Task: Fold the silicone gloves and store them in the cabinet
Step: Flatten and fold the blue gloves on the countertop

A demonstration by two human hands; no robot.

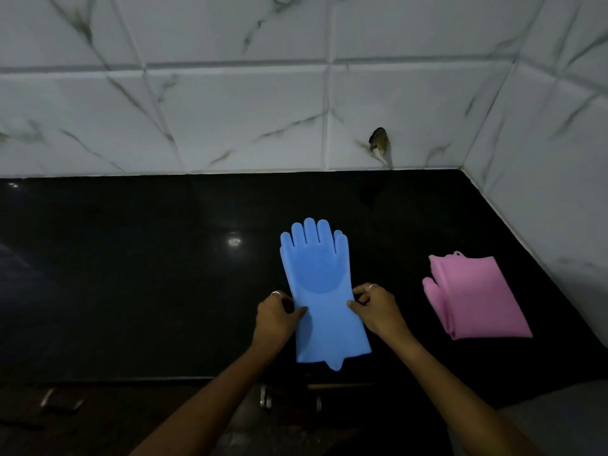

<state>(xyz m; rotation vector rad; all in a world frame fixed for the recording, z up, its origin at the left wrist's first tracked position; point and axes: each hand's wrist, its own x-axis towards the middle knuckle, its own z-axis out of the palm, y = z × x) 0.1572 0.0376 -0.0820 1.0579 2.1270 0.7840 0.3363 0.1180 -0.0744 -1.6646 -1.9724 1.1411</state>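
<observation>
A blue silicone glove [320,284] lies flat on the black countertop [131,274], fingers pointing at the wall, cuff toward me. My left hand [274,315] pinches its left edge near the wrist. My right hand [375,307] pinches the right edge at the same height. A pink silicone glove [477,297] lies folded on the counter to the right, apart from both hands.
A white marble-tiled wall [263,110] runs behind the counter and turns along the right side [559,192]. A dark hole [379,139] marks the tile near the corner. Metal cabinet handles [265,398] show below the counter's front edge.
</observation>
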